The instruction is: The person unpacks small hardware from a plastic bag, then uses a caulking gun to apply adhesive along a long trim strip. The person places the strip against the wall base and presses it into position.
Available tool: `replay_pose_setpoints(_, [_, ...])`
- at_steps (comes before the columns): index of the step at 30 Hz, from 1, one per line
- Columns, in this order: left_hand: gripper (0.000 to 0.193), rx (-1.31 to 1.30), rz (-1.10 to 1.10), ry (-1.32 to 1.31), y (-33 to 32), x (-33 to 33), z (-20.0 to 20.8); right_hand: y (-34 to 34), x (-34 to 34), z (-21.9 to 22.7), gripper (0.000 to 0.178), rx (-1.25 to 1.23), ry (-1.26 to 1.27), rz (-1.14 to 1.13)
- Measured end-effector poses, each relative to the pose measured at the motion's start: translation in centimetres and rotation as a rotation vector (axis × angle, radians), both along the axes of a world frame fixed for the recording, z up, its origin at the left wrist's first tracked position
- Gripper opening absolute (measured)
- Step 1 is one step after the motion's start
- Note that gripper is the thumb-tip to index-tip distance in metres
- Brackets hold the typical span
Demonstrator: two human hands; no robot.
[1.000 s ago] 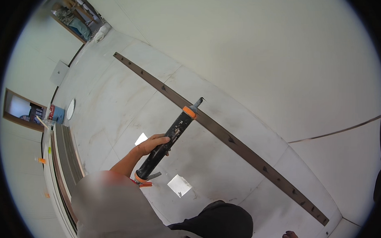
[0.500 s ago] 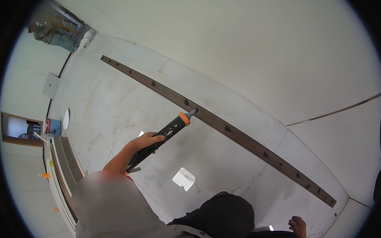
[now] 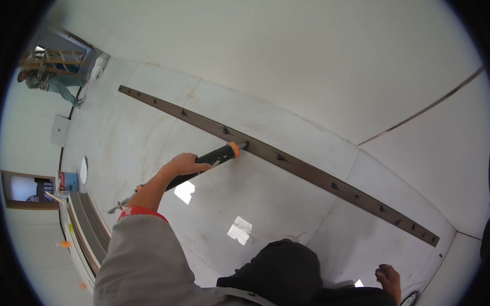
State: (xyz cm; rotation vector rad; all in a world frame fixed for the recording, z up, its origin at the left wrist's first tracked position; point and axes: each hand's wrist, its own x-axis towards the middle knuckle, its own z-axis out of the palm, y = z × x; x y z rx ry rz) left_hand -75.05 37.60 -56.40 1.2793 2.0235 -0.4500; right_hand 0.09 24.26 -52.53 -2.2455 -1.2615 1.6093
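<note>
My left hand (image 3: 186,165) is wrapped round the barrel of a black caulking gun (image 3: 219,156) with an orange front collar. The gun's nozzle tip meets a long brown strip (image 3: 314,176) that lies slantwise across the pale floor. Dark dabs (image 3: 280,157) of a paste dot the strip at intervals, and a dark spot sits at the nozzle tip. Behind my wrist, the rod end of the gun shows. At the lower right, beside my dark-clothed knee, my right hand (image 3: 388,278) hangs with loosely curled fingers and no visible object in it.
Stacked long panels (image 3: 87,228) lie at the left near a blue-and-red bucket (image 3: 67,182). Far left, a person (image 3: 56,85) stands by a wooden frame (image 3: 57,57). A coiled cable (image 3: 410,303) rests at lower right. A pale wall (image 3: 324,58) rises beyond the strip.
The view has shifted slightly. My left hand tilts the gun flatter, and its nozzle sits slightly farther right along the strip. The distant person's posture differs. My right hand stays beside the knee.
</note>
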Motion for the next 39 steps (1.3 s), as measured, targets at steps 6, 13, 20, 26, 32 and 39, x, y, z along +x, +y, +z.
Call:
replay_pose_setpoints(6, [0.064, 0.015, -0.324, 0.308, 3.8, 2.6, 3.2, 0.9, -0.9, 1.2, 0.044, 0.004, 0.022, 0.041])
replay_pose_setpoints(13, [0.049, 0.058, -0.780, 0.520, 8.7, 5.2, 5.0, 0.4, 0.2, -0.2, 0.042, 0.077, 0.143, 0.046])
replay_pose_setpoints(20, [0.033, -0.187, -1.142, 0.933, 13.1, 12.5, 4.1, 0.0, 1.4, -1.7, 0.041, 0.122, 0.259, -0.010])
replay_pose_setpoints(26, [0.037, -0.120, -1.008, 0.825, 13.2, 11.7, 6.4, -0.6, 2.3, -0.8, 0.043, 0.097, 0.239, -0.022])
replay_pose_setpoints(32, [0.059, -0.019, -0.565, 0.524, 8.4, 6.0, 11.1, -0.1, 3.4, -2.1, 0.044, 0.043, 0.209, 0.063])
replay_pose_setpoints(39, [0.071, 0.116, 0.354, -0.281, -2.6, -0.4, 13.1, 4.1, 2.8, -2.1, 0.040, 0.041, 0.047, 0.342])
